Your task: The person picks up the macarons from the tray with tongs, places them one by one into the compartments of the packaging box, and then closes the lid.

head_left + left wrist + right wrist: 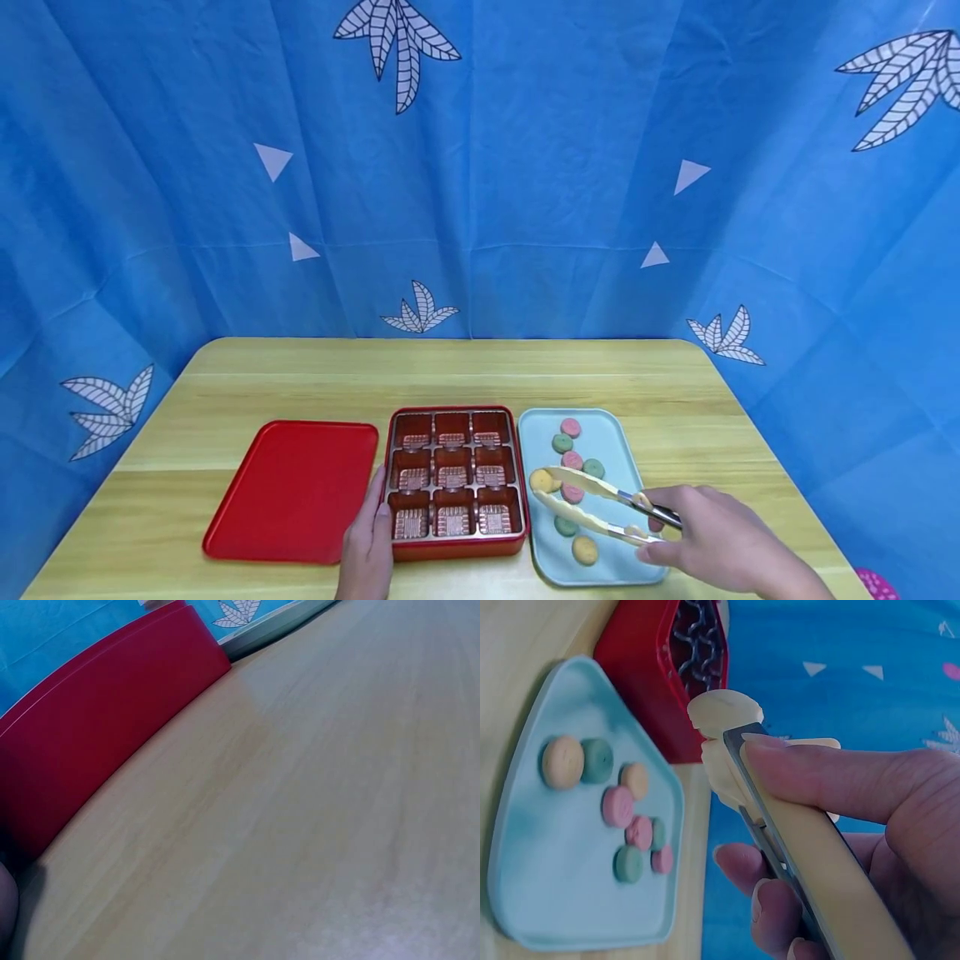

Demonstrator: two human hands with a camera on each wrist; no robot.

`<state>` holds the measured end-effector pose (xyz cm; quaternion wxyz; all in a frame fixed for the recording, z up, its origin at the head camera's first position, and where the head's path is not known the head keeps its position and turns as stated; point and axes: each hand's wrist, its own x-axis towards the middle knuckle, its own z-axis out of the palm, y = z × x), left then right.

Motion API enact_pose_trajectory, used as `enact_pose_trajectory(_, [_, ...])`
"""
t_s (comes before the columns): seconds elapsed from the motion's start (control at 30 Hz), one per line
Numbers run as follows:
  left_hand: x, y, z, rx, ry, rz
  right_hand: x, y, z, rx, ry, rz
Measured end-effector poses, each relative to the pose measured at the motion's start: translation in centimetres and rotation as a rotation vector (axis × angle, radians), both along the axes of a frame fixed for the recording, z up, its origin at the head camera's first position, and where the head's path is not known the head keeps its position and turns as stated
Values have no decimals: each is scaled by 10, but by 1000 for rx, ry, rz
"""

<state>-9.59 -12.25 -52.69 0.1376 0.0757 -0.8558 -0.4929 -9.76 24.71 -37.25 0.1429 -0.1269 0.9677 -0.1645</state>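
Tongs (588, 482) in your right hand (712, 537), a yellow macaron (542, 481) apparently pinched at the tips.
Head view: the macaron shows over the left part of the pale blue tray (540, 429), near the red box (457, 547); your left hand (366, 542) lies along the box's left side, fingers nearly straight, so steady it without pushing. Left wrist view: the box's plain wall stands on the table (300, 825); too little of your hand shows to judge its touch. Right wrist view: your thumb presses one tong arm, fingers the other; squeeze lightly and evenly, as a macaron probably crushes easily, and stay above the other macarons (618, 806). No brand, label or writing is readable anywhere.
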Motion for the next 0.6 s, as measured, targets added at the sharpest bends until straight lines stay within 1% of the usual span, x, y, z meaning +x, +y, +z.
enact_pose_trajectory(0.1, [0,0,-1,-4,8,3,-1,-7,1,-4,-8,28])
enact_pose_trajectory(0.2, [-1,0,-2,-11,15,6,-2,-13,0,-18,-42,52])
enact_pose_trajectory(0.3, [-1,0,-3,-7,2,-3,-2,-19,-1,-38,-66,72])
enact_pose_trajectory(0.47, [-2,-1,-4,22,-18,-24,-1,-27,-4,-39,-31,118])
enact_pose_trajectory(0.6, [-2,-1,-4,24,-28,-16,-1,-31,-6,-26,-12,141])
